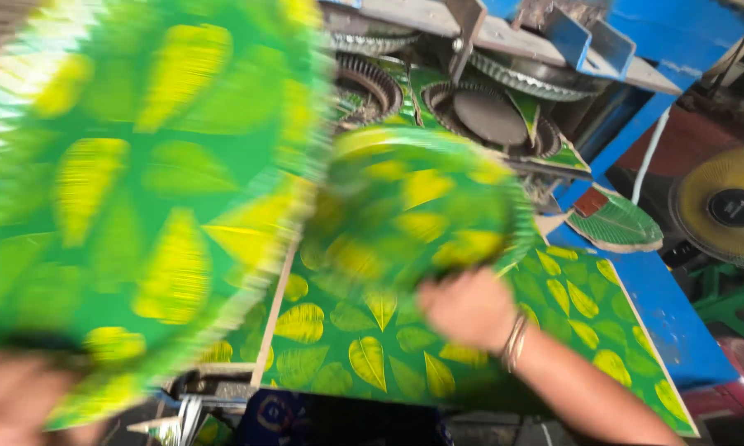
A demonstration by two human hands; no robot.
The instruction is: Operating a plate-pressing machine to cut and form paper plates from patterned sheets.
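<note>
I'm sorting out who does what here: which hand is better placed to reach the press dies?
Probably the right hand: it holds a green plate just below the dies; the left hand is low at the frame's corner.

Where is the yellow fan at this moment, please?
In the head view, the yellow fan stands at the far right edge, beyond the blue machine frame and right of a single leaf-printed plate lying on the machine.

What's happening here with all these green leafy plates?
A person is handling green leaf-print paper plates at a blue press machine. The right hand grips one plate over a stack of printed sheets. The left hand holds up a larger, blurred plate close to the camera.
</note>
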